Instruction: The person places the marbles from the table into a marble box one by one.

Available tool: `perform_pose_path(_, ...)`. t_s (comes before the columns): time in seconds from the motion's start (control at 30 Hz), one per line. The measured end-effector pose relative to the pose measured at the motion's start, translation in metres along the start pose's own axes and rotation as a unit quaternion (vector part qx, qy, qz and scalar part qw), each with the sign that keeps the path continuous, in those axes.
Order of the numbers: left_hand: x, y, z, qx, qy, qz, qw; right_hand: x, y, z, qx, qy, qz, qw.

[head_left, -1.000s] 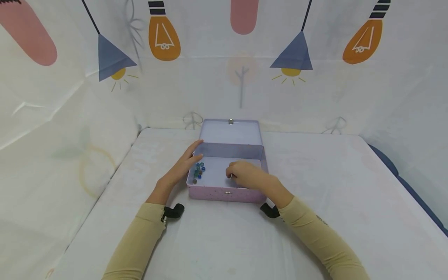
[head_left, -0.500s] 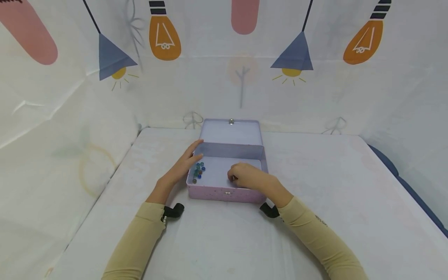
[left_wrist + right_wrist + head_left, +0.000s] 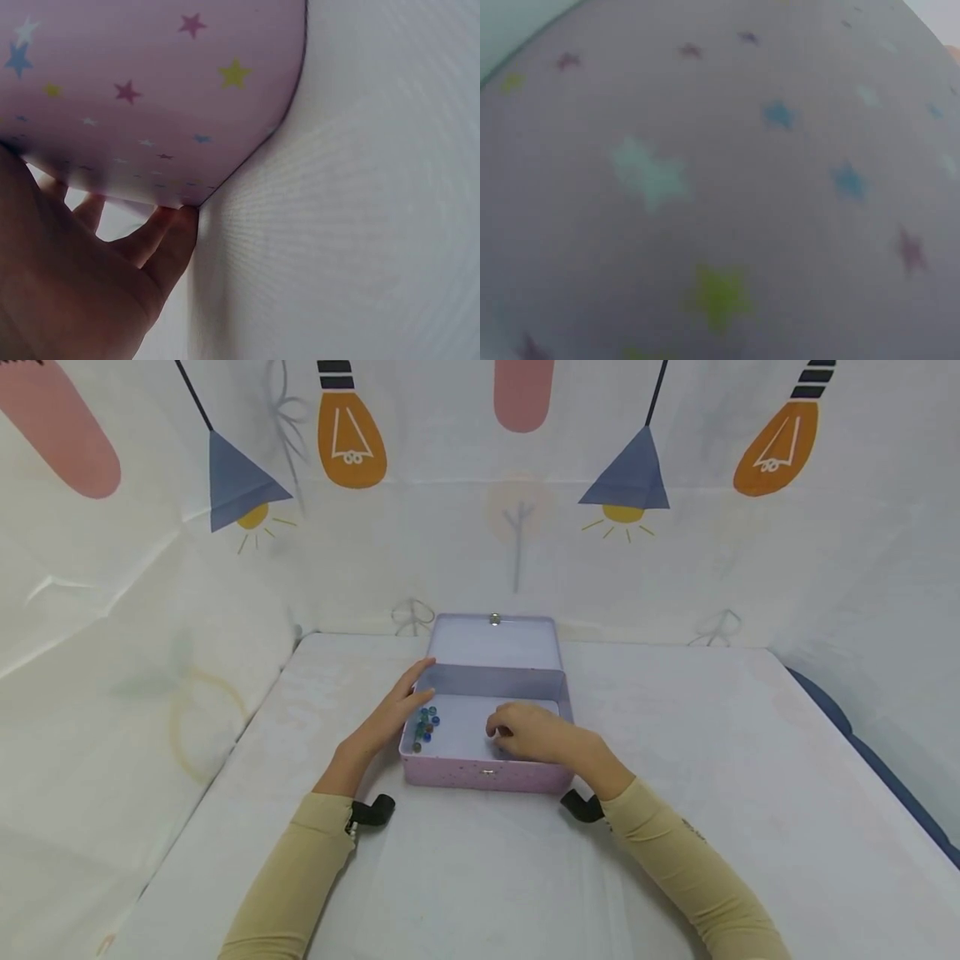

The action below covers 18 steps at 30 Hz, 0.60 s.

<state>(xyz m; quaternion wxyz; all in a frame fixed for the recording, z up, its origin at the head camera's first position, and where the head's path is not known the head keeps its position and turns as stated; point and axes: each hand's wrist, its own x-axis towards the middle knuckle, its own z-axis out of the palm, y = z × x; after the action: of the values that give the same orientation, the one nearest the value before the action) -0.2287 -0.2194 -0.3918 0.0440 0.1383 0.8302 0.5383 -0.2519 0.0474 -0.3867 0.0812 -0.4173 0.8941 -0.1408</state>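
- i noted a pink tin box (image 3: 480,772) with its lid thrown back, standing on the white-covered table (image 3: 465,877) near the far edge; the left wrist view showed small coloured stars printed on its outer wall.
- the left hand (image 3: 390,714) lay along the box's left wall, fingers straight and relaxed against it, thumb up at the rear corner; it grasped nothing.
- a cluster of small glass beads (image 3: 425,727), mostly blue and green, sat inside the box at its left end, just beside the left fingertips.
- the right hand (image 3: 528,735) was inside the box over its right half, fingers curled downward; i could not tell whether they pinched anything.
- the right wrist view was filled by the blurred starred wall of the box; no hand visible there.
- lamp-print cloth backdrop (image 3: 480,485) behind.
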Motion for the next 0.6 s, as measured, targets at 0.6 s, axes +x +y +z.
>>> perform_pose_path(0.6, 0.01, -0.026, -0.004, 0.101, 0.014, -0.009, 0.9948, -0.02, 0.029, -0.024, -0.014, 0.211, 0.031, 0.977)
